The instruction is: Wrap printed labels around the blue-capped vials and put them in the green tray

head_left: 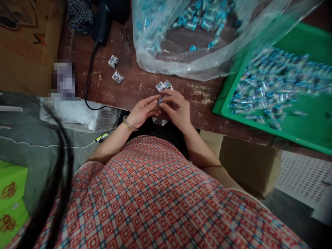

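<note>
My left hand (142, 111) and my right hand (178, 110) meet over the table's front edge, with fingertips pinched together. Between them is a small blue-capped tube (160, 100), mostly hidden by the fingers; it looks like those in the bag and bin. Just beyond my right fingers lie small printed labels (160, 86), close to the fingertips. Two more little stacks of printed labels, an upper stack (113, 61) and a lower stack (118, 77), sit on the table to the left.
A clear plastic bag (181, 71) at the back holds loose blue-capped tubes (190, 26). On the right, a green bin (308, 129) contains many wrapped tubes (259, 91). A dark corded tool (101, 26) lies at back left, near a cardboard box (28, 55).
</note>
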`<state>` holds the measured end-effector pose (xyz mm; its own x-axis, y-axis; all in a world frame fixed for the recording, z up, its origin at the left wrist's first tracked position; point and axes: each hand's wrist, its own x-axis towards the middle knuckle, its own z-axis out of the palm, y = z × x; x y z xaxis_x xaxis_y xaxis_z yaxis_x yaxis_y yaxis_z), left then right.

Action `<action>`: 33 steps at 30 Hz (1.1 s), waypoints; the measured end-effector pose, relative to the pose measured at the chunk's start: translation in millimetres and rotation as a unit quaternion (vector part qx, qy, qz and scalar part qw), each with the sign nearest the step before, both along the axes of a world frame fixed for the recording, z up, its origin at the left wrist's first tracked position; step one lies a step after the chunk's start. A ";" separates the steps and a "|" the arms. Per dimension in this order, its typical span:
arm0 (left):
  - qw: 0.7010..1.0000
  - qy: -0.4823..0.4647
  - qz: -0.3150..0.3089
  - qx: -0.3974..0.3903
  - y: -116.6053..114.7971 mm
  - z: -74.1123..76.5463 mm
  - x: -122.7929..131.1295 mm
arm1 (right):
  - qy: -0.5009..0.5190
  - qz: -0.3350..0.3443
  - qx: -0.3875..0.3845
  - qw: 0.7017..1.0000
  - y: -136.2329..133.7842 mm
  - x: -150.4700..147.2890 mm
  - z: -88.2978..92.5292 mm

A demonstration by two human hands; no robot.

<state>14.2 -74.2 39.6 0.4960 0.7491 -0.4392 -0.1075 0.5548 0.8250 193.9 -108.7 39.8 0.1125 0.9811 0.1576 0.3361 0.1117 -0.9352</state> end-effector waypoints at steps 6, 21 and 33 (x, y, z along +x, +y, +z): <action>0.987 0.117 0.056 0.094 14.0 -20.3 -26.1 | -0.083 -0.360 0.156 0.916 -16.2 156.1 27.7; 0.988 0.131 0.030 0.080 18.7 -41.2 -19.3 | -0.239 -0.018 -0.068 0.969 64.6 -12.9 -62.6; 0.976 0.135 0.111 0.130 35.8 -40.9 2.2 | 0.058 0.127 -0.106 0.985 53.1 -1.5 -30.7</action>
<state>16.4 -38.4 -1.4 0.2015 0.9281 -0.3130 0.0407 0.3113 0.9494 192.4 -55.6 9.1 -0.1357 0.9894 -0.0525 0.2115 -0.0229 -0.9771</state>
